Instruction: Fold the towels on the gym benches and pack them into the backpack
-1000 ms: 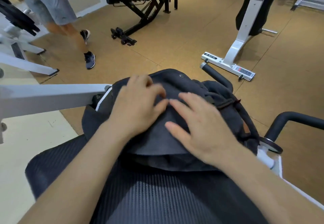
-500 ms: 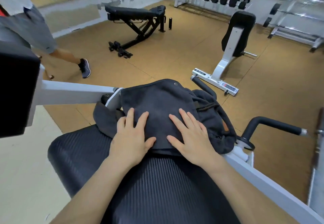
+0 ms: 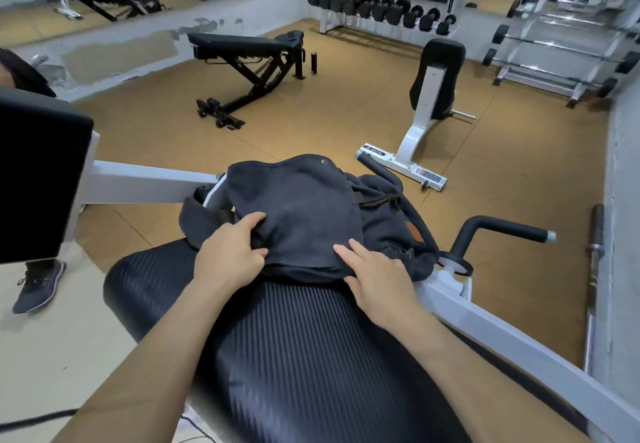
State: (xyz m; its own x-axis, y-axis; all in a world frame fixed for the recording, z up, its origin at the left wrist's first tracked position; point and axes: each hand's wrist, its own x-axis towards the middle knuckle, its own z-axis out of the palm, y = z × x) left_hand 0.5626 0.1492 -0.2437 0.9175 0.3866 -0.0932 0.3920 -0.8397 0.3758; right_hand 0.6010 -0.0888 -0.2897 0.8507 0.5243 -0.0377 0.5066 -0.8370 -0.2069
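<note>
Head view. The left grip (image 3: 230,255) pinches the left near edge of the flap (image 3: 298,214), fingers curled over the dark cloth and thumb beneath. The right grip (image 3: 377,276) rests on the flap's right near corner with fingers straight and relaxed, holding nothing. Both grips sit at the near end of the backpack (image 3: 391,231), which lies flat on the ribbed padded surface (image 3: 294,356). Its long axis runs straight away from the grips, leaning slightly to the right. The flap's snap stud (image 3: 324,162) is at the end farthest from the grips. The drawcord mouth (image 3: 377,203) lies just beyond the right grip and to its outer side. No towel shows; whether any is already inside cannot be told. Judged from this, the next move turns on the flap. Its near edge is already in the left grip, so lifting or smoothing it falls to that side, while the right grip steadies the body. A white frame (image 3: 519,349) flanks the surface beyond the right grip.
</note>
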